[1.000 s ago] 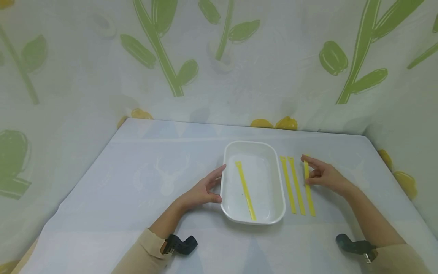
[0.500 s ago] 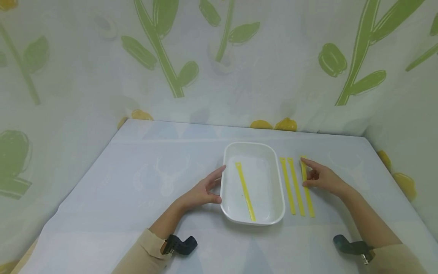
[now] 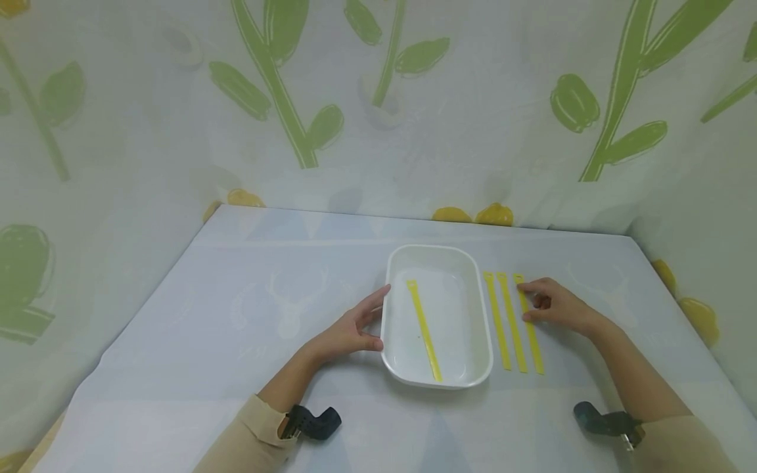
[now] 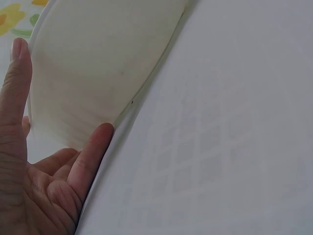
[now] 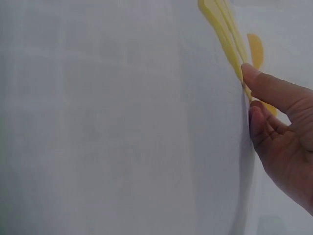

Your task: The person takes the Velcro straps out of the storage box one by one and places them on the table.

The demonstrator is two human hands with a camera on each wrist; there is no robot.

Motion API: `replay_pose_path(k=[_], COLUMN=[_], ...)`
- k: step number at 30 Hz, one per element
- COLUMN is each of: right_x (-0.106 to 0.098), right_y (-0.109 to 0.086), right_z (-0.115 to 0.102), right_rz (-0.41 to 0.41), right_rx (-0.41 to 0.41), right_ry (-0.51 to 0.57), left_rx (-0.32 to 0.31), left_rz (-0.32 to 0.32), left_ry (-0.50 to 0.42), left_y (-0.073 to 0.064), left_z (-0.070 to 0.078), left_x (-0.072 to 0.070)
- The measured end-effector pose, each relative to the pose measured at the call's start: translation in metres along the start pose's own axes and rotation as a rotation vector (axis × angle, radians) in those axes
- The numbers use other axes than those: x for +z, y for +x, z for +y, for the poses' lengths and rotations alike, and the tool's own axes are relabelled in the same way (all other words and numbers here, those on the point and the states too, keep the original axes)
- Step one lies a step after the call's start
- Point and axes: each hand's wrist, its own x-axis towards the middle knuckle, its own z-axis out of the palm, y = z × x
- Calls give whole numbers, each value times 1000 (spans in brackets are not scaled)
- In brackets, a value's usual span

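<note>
A white basin [image 3: 461,315] stands mid-table, with one flat yellow strip [image 3: 424,332] slanting across its bottom. My left hand [image 3: 345,334] touches the basin's left side, thumb and fingers spread along it; the left wrist view shows fingers against its outer wall. Right of the basin lie two more yellow strips, the left strip [image 3: 498,322] and the middle strip [image 3: 512,322], each with a small opening at the far end. A third, the right strip [image 3: 534,345], lies near them under my right hand [image 3: 558,307], whose index fingertip and thumb touch it, apart along its length.
A pale patterned cloth covers the table [image 3: 236,276]. Behind it hangs a white curtain [image 3: 473,131] with green plant prints, which also encloses both sides. Dark wrist devices sit on both wrists, the left device [image 3: 316,422] and the right device [image 3: 606,420].
The right strip's far end has shifted left, closer to the other two strips. My right hand's index finger has drawn back from that end. The left hand and basin stay put.
</note>
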Motion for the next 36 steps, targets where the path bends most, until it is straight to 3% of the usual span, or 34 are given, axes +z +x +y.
replay_pose_path(k=[16,23,30,36], right_x=[-4,-7,-10,-16], right_y=[4,4,8,11], right_z=[-11,-6,-9,-20], right_rz=[-46,-30,-29,-28], right_rx=[26,113,109,58], right_ry=[9,145,174,177], left_rx=[4,13,9,2], left_rz=[-5,-7,-2,6], left_ry=[-7,3,12,16], left_y=[-1,1,1,1], left_z=[-1,-1,-2,-2], left_x=[0,-1,-1,0])
